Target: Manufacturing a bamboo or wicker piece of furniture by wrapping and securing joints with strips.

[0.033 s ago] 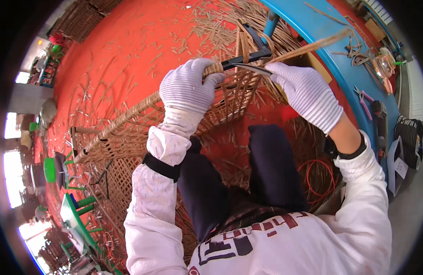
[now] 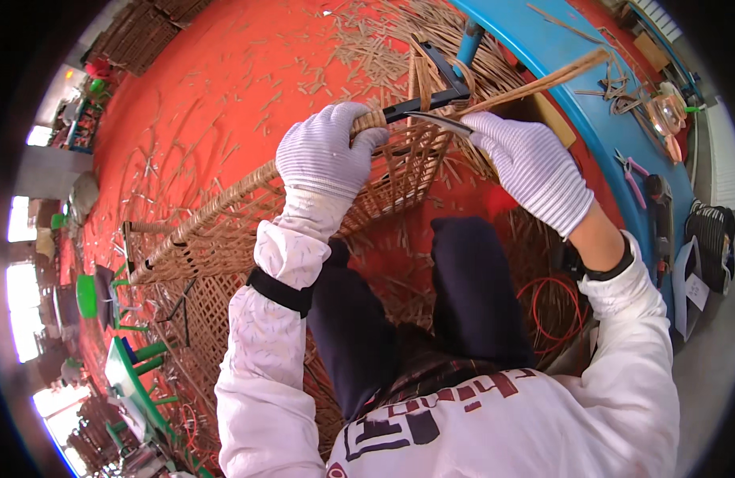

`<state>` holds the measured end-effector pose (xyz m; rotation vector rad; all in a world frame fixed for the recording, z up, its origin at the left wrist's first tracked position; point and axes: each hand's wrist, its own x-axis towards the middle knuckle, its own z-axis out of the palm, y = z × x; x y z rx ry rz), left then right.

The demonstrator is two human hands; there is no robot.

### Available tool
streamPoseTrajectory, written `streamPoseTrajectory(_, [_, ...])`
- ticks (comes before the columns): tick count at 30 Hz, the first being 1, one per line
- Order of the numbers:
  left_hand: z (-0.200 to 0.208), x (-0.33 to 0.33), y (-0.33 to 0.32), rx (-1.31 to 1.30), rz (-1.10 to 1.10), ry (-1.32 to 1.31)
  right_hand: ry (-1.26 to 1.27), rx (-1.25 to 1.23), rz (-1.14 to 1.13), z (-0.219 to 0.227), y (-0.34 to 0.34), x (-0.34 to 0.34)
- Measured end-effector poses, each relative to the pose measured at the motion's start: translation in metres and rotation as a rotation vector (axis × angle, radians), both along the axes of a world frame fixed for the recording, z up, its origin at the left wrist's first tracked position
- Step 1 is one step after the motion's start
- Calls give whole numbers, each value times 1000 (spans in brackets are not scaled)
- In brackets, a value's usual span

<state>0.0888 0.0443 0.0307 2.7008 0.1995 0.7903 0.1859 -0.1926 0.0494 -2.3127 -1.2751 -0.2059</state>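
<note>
The person's white shirt [image 2: 463, 434] bears large print across its front: a slanting row of maroon letters [image 2: 495, 388], nearer the knees, and bold, blocky black characters [image 2: 391, 437] beside it, toward the person's left. A small round maroon mark [image 2: 335, 472] shows at the lower edge of the view, partly cut off. Toward the right rim, a white tag [image 2: 696, 293] carries a few small dark marks, too small to read surely.
</note>
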Motion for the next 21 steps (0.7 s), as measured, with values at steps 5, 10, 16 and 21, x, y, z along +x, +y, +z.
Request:
streamPoseTrajectory(5, [-2,1,3,40,-56,21,147,22,-22,-16,13,-4])
streamPoseTrajectory(10, [5,-1,3,8,-86,41,196,-53,-62,-7,24,-10])
streamPoseTrajectory(16, [1,-2,4,-26,-55,68,200,-190,-74,17,26,-16])
streamPoseTrajectory(21, [4,-3,1,-6,-53,78,183,-225,-49,19,26,-11])
